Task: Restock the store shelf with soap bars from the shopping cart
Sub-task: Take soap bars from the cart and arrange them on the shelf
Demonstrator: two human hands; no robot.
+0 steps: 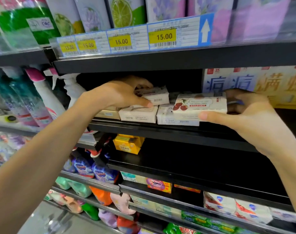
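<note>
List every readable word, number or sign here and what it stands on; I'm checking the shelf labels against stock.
"15.00": four yellow price tags on the upper shelf's edge strip.
White up arrow: blue sign beside those tags.
"OMO": pink and yellow box on a lower shelf.
Large blue and orange Chinese characters: white cartons, too cut off to quote.
Cherry-printed white soap box held by the right hand: print blurred.
Barcodes, fine tag text: unreadable.

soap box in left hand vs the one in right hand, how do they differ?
The left-hand soap box shows a barcode panel toward the camera; the right-hand soap box shows its cherry-printed face. The left hand grips its box from above, on top of a shelved box; the right hand pinches its box at the end, over another shelved box. Both are white, rectangular, and at the same shelf.
</note>
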